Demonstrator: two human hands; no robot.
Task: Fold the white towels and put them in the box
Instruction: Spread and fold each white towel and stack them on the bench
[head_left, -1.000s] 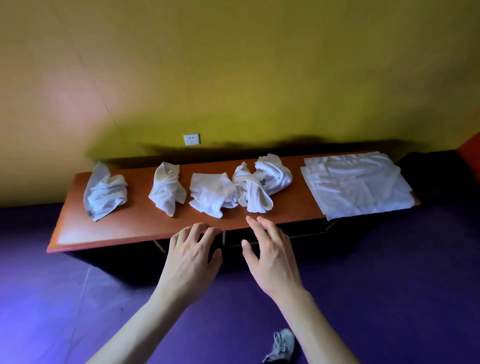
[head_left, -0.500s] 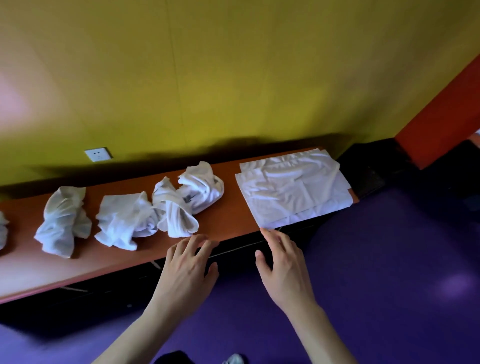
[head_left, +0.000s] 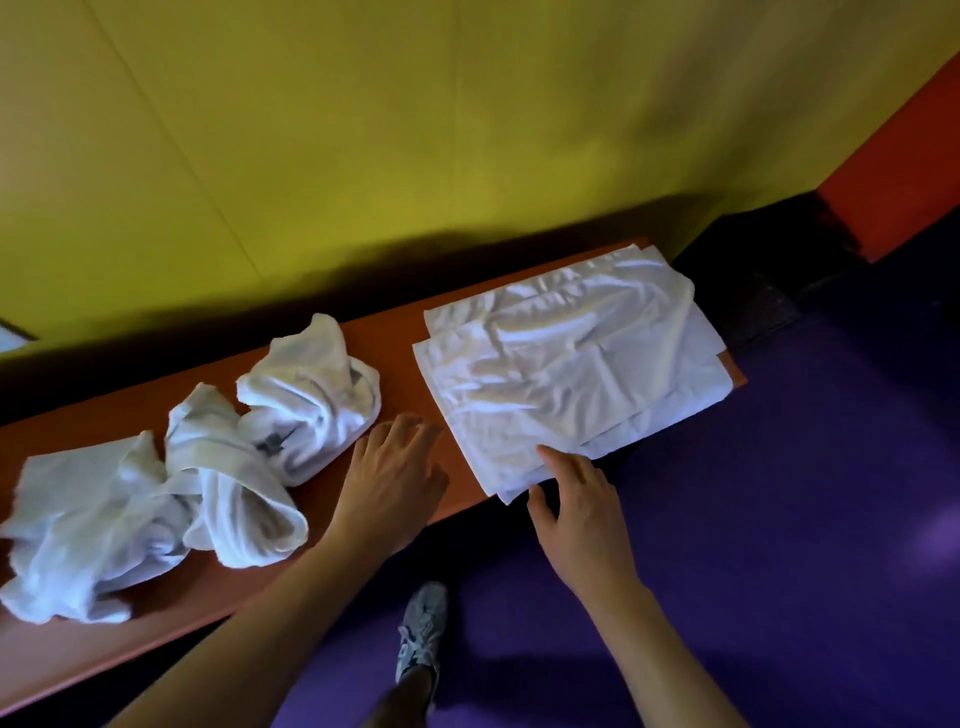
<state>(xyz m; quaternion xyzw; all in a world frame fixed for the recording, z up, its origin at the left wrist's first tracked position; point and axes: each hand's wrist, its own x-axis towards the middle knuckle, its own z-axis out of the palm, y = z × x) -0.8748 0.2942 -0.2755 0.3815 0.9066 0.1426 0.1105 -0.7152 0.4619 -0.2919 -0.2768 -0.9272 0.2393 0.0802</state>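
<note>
A flat stack of white towels (head_left: 571, 364) lies spread at the right end of the orange table (head_left: 400, 327). Three crumpled white towels sit to its left: one (head_left: 311, 389) near the middle, one twisted (head_left: 234, 483), one at the far left (head_left: 83, 525). My right hand (head_left: 576, 509) reaches to the near corner of the flat stack, its fingertips touching the towel's edge. My left hand (head_left: 389, 483) hovers flat over the bare table between the crumpled towel and the stack, fingers straight. No box is in view.
A yellow wall stands right behind the table. An orange-red wall panel (head_left: 893, 171) rises at the right. Purple floor (head_left: 779, 519) lies in front of the table, with my shoe (head_left: 423, 629) on it.
The view has swung right and closer to the table. Both hands have moved forward; the right hand now touches the flat stack's near corner and the left is over the table.
</note>
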